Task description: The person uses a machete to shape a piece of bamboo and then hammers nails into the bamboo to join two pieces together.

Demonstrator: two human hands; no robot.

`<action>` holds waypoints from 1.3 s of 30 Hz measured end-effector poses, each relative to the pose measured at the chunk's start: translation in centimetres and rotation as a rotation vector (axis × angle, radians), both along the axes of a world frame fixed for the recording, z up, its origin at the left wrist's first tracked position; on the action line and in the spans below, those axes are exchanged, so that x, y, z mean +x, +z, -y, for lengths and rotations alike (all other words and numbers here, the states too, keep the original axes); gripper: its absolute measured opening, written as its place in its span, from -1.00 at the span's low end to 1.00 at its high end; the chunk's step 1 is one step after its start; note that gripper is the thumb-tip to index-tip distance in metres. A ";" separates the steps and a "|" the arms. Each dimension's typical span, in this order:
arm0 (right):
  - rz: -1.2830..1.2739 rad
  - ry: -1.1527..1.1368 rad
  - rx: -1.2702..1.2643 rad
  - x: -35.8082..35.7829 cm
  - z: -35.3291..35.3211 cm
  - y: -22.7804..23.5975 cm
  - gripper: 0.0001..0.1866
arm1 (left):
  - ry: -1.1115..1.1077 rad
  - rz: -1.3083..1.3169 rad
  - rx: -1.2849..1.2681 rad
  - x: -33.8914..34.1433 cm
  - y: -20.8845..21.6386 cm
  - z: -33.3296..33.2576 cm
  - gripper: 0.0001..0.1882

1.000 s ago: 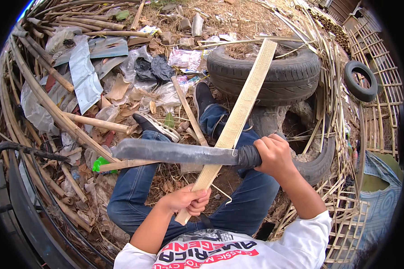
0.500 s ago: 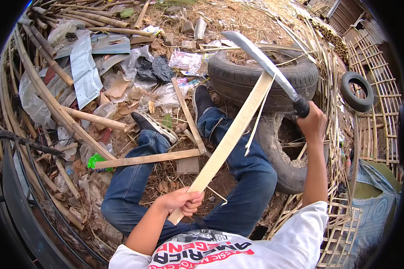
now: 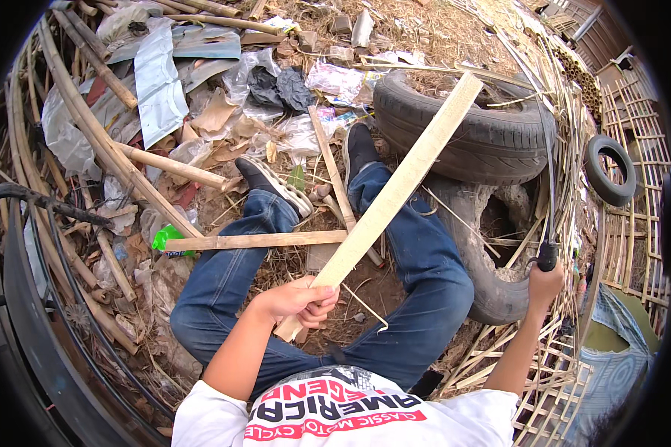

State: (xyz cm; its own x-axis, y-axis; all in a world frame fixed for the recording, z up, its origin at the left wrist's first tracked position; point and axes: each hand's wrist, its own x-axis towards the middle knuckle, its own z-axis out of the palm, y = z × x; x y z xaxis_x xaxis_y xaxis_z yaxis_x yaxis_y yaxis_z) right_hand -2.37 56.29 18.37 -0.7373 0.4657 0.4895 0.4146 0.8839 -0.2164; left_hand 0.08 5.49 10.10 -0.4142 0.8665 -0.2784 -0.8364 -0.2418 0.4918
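My left hand [image 3: 294, 304] is closed round the lower end of a pale bamboo slat [image 3: 402, 179], which slants up and away to the right. Its far end reaches over the upper car tyre [image 3: 455, 145], clear of any blade. Out to the right, my right hand [image 3: 546, 283] grips the black handle of a machete [image 3: 551, 171]. The long blade points away from me, seen nearly edge-on beside the tyre. Below the held slat, a bamboo strip [image 3: 257, 241] lies across my left leg, meeting another strip [image 3: 329, 164] on the ground. A thin curled sliver [image 3: 367, 307] hangs near my left hand.
Under the upper tyre lies a worn, muddy tyre [image 3: 492, 302]. Plastic litter [image 3: 276, 89] and bamboo poles [image 3: 104, 141] cover the ground at left. Woven bamboo lattice [image 3: 637, 246] and a small tyre [image 3: 610, 170] stand at right. My outstretched legs [image 3: 425, 276] flank the slat.
The machete has left the slat's far end and swung right, down beside the tyre. A thin sliver no longer hangs from the slat; one lies by the lower tyre.
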 end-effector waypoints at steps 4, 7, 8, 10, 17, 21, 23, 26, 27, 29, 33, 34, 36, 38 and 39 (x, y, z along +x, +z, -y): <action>0.026 0.053 -0.075 1.3 3.1 -2.9 -0.79 | 0.038 -0.124 -0.250 -0.5 1.5 -0.5 -0.67; 0.083 0.095 -0.177 2.1 2.7 -5.8 -0.81 | 0.097 -0.245 -0.593 -0.8 1.6 -1.2 -0.68; 0.081 0.083 -0.187 2.5 2.9 -6.5 -0.82 | 0.117 -0.330 -0.648 -0.8 1.7 -1.2 -0.67; 0.080 0.061 -0.207 4.3 2.6 -7.4 -0.81 | 0.202 -0.519 -0.728 -0.5 2.0 -1.5 -0.65; 0.118 -0.030 -0.180 11.7 0.2 -9.5 -0.80 | 0.305 -0.824 -1.009 -1.1 4.4 -2.0 -0.67; 0.274 -0.079 -0.063 13.3 -1.3 -10.2 -0.76 | 0.446 -1.079 -1.232 -1.2 3.7 -2.3 -0.69; 0.385 -0.147 -0.073 13.2 -0.8 -10.1 -0.75 | 0.450 -1.109 -1.292 -1.2 4.1 -2.6 -0.68; 0.381 -0.141 -0.061 13.5 -0.7 -11.3 -0.70 | 0.509 -1.183 -1.332 -0.9 4.4 -3.3 -0.67; 0.364 -0.126 -0.099 13.5 -1.0 -11.8 -0.69 | 0.508 -1.176 -1.339 -0.8 4.6 -3.5 -0.66; 0.330 -0.104 -0.180 13.5 -1.2 -12.4 -0.67 | 0.511 -1.165 -1.344 -0.8 4.8 -3.8 -0.66; 0.508 -0.093 -0.256 13.4 -1.4 -11.2 -0.54 | 0.503 -1.178 -1.337 -0.8 5.0 -3.9 -0.65; 0.534 -0.078 -0.253 13.6 -2.3 -11.2 -0.50 | 0.495 -1.189 -1.334 -0.7 5.2 -4.0 -0.65; 0.617 -0.068 -0.295 14.0 -3.9 -11.2 -0.33 | 0.473 -1.182 -1.313 -0.6 5.3 -4.2 -0.65; 0.598 -0.006 -0.317 13.4 -2.4 -9.6 -0.31 | 0.471 -1.186 -1.293 -0.6 5.2 -4.4 -0.64; 0.590 0.027 -0.328 12.9 -1.1 -8.4 -0.30 | 0.479 -1.195 -1.279 -0.5 5.1 -4.5 -0.64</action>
State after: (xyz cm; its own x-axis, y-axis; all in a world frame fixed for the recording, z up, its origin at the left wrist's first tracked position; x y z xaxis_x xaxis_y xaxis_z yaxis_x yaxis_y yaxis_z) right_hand 10.55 57.41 9.95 -0.8513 0.4989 -0.1625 0.5241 0.8229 -0.2193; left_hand -0.47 10.00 15.24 -0.9903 0.1392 -0.0023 0.0879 0.6382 0.7648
